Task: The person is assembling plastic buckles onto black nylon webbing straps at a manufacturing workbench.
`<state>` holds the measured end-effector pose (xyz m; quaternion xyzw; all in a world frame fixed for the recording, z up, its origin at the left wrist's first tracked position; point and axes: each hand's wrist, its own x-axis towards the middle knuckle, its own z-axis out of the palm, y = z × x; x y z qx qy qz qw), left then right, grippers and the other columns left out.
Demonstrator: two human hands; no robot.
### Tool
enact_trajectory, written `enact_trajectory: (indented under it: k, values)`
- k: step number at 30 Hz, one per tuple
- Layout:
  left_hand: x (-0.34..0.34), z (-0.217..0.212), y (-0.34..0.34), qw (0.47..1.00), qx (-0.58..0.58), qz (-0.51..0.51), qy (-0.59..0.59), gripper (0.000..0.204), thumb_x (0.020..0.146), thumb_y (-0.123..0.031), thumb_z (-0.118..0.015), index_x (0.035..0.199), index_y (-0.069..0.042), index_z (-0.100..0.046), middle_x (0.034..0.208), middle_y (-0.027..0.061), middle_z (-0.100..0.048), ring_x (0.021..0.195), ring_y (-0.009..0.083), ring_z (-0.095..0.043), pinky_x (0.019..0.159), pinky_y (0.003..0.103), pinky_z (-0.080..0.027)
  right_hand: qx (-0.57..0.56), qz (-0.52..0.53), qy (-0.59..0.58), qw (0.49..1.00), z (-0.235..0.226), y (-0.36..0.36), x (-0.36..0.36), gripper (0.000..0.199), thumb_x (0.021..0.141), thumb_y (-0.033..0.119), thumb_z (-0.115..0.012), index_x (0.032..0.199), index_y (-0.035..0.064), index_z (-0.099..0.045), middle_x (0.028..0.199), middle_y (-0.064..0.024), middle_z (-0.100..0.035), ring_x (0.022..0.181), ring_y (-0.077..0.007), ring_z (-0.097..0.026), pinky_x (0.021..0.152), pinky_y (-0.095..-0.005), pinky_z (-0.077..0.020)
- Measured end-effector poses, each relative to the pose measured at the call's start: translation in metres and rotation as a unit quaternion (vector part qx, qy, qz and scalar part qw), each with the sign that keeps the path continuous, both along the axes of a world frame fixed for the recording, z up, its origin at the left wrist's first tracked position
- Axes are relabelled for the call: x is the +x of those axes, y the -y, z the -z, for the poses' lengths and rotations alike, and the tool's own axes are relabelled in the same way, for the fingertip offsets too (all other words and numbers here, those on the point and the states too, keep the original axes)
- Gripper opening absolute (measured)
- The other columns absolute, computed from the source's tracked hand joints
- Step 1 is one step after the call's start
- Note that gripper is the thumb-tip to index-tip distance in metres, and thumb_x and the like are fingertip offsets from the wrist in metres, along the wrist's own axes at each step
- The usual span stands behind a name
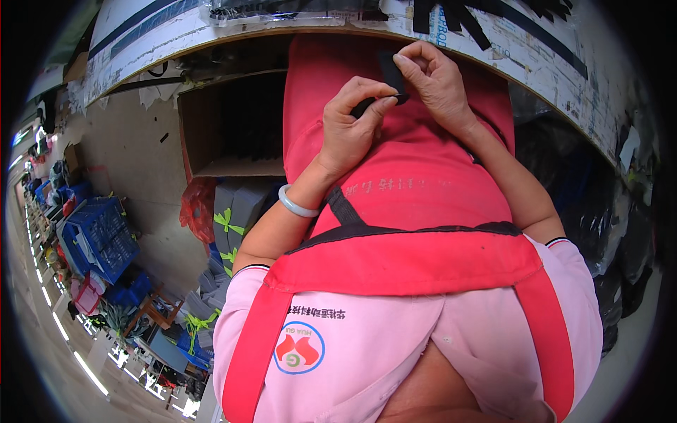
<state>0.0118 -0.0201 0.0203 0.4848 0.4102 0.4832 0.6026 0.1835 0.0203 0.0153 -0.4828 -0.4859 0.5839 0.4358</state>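
Near the counter (493, 42) edge, left hand (349, 130) and right hand (437, 81) are both pinching a small black strap piece (390, 70), handling unfinished.

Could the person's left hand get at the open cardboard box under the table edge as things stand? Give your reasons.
Probably yes, but not freely. The cardboard box sits open just left of the left hand, with nothing visible between them. However, that hand is pinching a small black strip together with the right hand, so it is occupied.
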Motion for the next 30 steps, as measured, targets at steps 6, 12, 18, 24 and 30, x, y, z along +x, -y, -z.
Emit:
enact_trajectory:
  k: [6,12,18,24,30]
  values:
    - [-0.002,0.001,0.000,1.000,-0.008,0.016,-0.005,0.010,0.088,0.001,-0.064,0.098,0.000,-0.066,0.092,0.0023,-0.057,0.055,0.0047,-0.051,0.047,0.018,-0.039,0.018,0.025,0.012,0.999,0.004,0.001,-0.004,0.014,0.095,0.017,-0.061,0.097,0.0036,-0.058,0.076,0.0033,-0.059,0.070,-0.0009,-0.052,0.061,-0.0167,-0.0435]
    - [0.004,0.009,-0.001,0.998,0.027,0.001,-0.060,0.014,0.088,0.001,-0.065,0.101,0.000,-0.066,0.094,0.0021,-0.057,0.058,0.0049,-0.053,0.048,0.018,-0.040,0.059,0.037,0.080,0.994,0.004,0.004,-0.005,0.014,0.094,0.016,-0.062,0.097,0.0035,-0.058,0.077,0.0024,-0.061,0.071,-0.0023,-0.054,0.063,-0.0185,-0.0461]
    - [0.004,0.013,-0.001,0.998,-0.002,0.039,-0.046,0.016,0.086,0.002,-0.066,0.102,-0.001,-0.068,0.089,0.0007,-0.059,0.059,0.0041,-0.054,0.049,0.018,-0.041,0.059,0.002,0.093,0.994,-0.003,0.003,-0.003,0.015,0.093,0.016,-0.063,0.101,0.0033,-0.059,0.080,0.0022,-0.062,0.069,-0.0019,-0.053,0.059,-0.0186,-0.0441]
    - [0.001,0.018,0.000,0.997,0.014,0.050,-0.052,0.014,0.087,0.000,-0.066,0.101,0.000,-0.067,0.088,0.0005,-0.060,0.059,0.0039,-0.054,0.049,0.018,-0.040,-0.092,-0.081,-0.010,0.992,-0.005,-0.001,0.006,0.029,0.091,0.016,-0.066,0.116,0.0024,-0.060,0.085,0.0025,-0.063,0.075,-0.0017,-0.054,0.062,-0.0174,-0.0431]
    - [-0.001,0.020,0.000,0.997,-0.040,0.058,-0.044,0.014,0.087,-0.004,-0.067,0.101,-0.001,-0.067,0.085,-0.0001,-0.060,0.059,0.0042,-0.054,0.050,0.019,-0.040,-0.025,-0.077,0.079,0.994,0.007,-0.001,0.006,0.021,0.090,0.020,-0.066,0.101,0.0027,-0.069,0.085,0.0010,-0.065,0.078,-0.0051,-0.057,0.069,-0.0209,-0.0474]
